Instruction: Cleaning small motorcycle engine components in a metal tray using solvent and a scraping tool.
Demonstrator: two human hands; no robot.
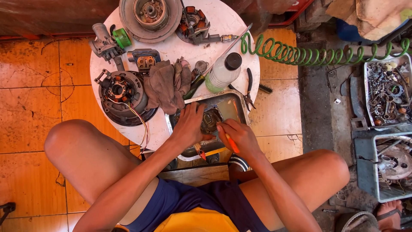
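Observation:
A metal tray (pixel 239 105) rests on the near edge of a round white table (pixel 223 21), with liquid and a dark round engine part (pixel 210 120) in it. My left hand (pixel 189 126) presses down on that part from the left. My right hand (pixel 241 135) sits just to its right, gripping a thin orange-handled tool (pixel 232 144) whose tip points toward the part. A yellow-handled brush (pixel 207 152) lies on the tray's near rim under my hands.
On the table lie a dirty rag (pixel 165 86), a stator with wires (pixel 120 94), a flywheel (pixel 150 17), a carburettor (pixel 104 43), a plastic bottle (pixel 223 71) and pliers (pixel 249 88). A green coiled hose (pixel 300 53) runs right. Trays of metal parts (pixel 386 92) stand at the right; someone's sandalled foot (pixel 390 215) is nearby.

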